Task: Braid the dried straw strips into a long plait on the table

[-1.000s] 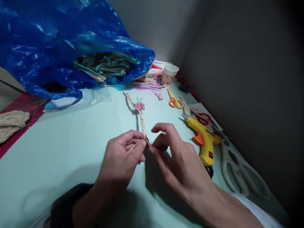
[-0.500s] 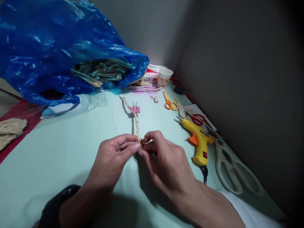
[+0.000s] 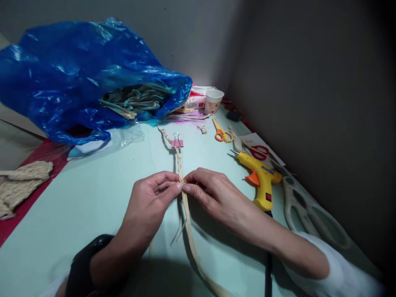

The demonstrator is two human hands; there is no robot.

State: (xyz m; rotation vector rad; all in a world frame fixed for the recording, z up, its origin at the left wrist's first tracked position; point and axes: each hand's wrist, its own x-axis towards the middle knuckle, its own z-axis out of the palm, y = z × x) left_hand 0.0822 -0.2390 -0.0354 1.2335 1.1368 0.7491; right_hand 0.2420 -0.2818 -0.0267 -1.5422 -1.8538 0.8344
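One head-worn camera is looking forward and down across the bench (image 3: pixel 93 198); it is viewing the left hand (image 3: pixel 150 201) and right hand (image 3: pixel 218 198) from close behind; it is facing a grey wall (image 3: pixel 192 45).

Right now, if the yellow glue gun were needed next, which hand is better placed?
Likely the right hand: the yellow glue gun lies beside its wrist; the left hand is across the braid.

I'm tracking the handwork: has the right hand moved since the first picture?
Yes: judged against the pink binder clip, the right hand has shifted left, closer to the left hand.
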